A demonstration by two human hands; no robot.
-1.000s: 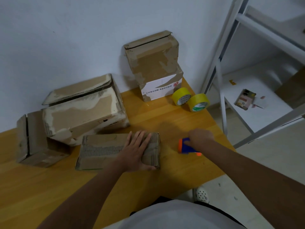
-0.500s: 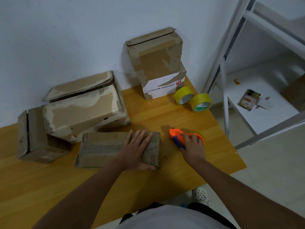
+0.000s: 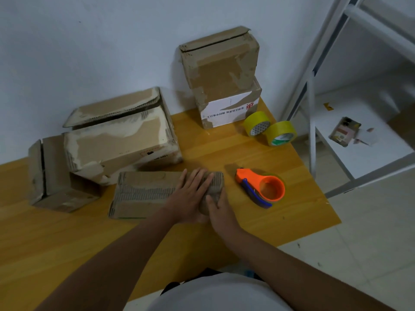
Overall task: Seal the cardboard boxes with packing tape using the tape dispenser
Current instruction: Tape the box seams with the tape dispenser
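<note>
Dispenser [image 3: 261, 189] now released beside box [image 3: 146, 194].

The surface [image 3: 224, 153] is honey-yellow wood grain. The tape dispenser [image 3: 261, 187] at 3 o'clock is bright orange with a blue handle. Two tape rolls [image 3: 269, 129] at 1 o'clock are yellow; one core shows green print. The cardboard boxes [image 3: 121, 142] are brown with pale torn patches; the lower stacked box [image 3: 229, 111] has a white panel with red and dark print. The wall [image 3: 89, 41] is pale grey-blue.

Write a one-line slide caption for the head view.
Both hands press on a flat cardboard box; the orange tape dispenser lies beside it, untouched.
</note>
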